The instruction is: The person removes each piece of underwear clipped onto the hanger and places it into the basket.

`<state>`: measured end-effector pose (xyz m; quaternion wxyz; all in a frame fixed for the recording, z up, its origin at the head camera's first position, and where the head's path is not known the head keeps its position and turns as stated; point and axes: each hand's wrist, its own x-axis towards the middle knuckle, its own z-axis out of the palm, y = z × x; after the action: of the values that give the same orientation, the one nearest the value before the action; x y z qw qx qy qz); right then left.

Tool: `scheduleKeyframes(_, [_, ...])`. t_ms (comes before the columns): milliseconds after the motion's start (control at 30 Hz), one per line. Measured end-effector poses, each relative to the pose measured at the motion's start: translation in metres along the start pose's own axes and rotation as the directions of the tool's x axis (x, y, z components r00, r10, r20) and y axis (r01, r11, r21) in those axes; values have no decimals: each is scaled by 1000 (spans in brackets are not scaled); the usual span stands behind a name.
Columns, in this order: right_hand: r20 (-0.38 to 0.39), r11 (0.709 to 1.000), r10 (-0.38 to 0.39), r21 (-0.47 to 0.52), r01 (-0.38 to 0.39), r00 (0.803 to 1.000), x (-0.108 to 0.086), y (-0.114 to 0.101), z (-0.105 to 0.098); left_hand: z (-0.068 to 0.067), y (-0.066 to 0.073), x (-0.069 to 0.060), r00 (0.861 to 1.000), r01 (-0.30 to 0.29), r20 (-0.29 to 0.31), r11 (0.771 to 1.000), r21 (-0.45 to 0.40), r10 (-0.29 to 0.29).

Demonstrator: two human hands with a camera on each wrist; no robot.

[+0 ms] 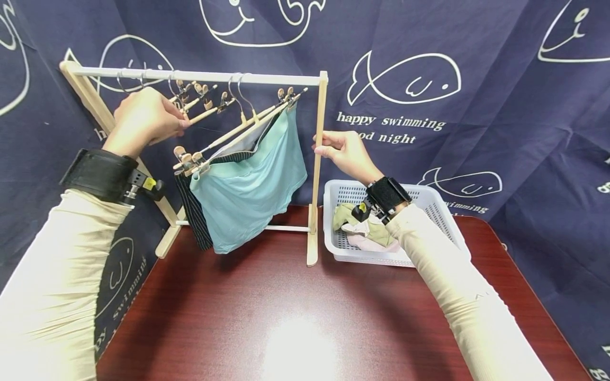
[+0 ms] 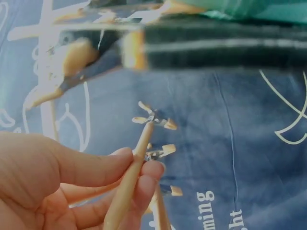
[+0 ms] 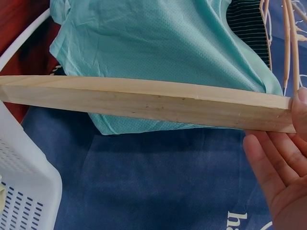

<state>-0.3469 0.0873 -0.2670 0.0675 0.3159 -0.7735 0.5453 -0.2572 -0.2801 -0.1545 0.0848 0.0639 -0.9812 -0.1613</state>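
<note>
My left hand point(image 1: 147, 117) pinches a wooden clip hanger point(image 2: 125, 191) between thumb and fingers, below the top rail of a small clothes rack point(image 1: 276, 80). The clips visible on this hanger hold no garment. Other bare clip hangers hang close by, partly hidden behind the hand. My right hand point(image 1: 347, 153) holds the rack's right wooden post point(image 3: 182, 106), thumb on one side and fingers on the other. Between the hands, light teal shorts point(image 1: 252, 196) hang from a clip hanger point(image 1: 238, 138), with a dark striped garment point(image 1: 190, 211) behind them.
A white perforated basket point(image 1: 367, 257) stands to the right of the rack, holding green and pink folded clothes point(image 1: 378, 233). The rack's feet point(image 1: 312, 251) rest on a glossy red-brown table point(image 1: 229, 312). Behind hangs a navy cloth point(image 1: 514, 121) with white fish drawings.
</note>
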Motion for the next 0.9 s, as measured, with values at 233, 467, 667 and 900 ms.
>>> scheduleKeyframes(233, [-4, 1000, -4, -18, 3, 1000, 0, 0, 0, -10, -5, -4, 1000, -19, -3, 1000, -2, 19])
scheduleKeyframes(467, [-4, 1000, -12, -23, 12, 1000, -1, -2, 0, -32, 0, -14, 999, -48, -2, 999, -13, 48])
scheduleKeyframes(667, [-6, 1000, -11, -24, 11, 1000, -1, -1, -1, -51, 22, -31, 995, -102, -17, 995, 7, 102])
scheduleKeyframes(900, [-10, 1000, -18, -22, 18, 1000, -1, -1, 0, -45, 65, -47, 982, -164, -89, 986, 33, 167])
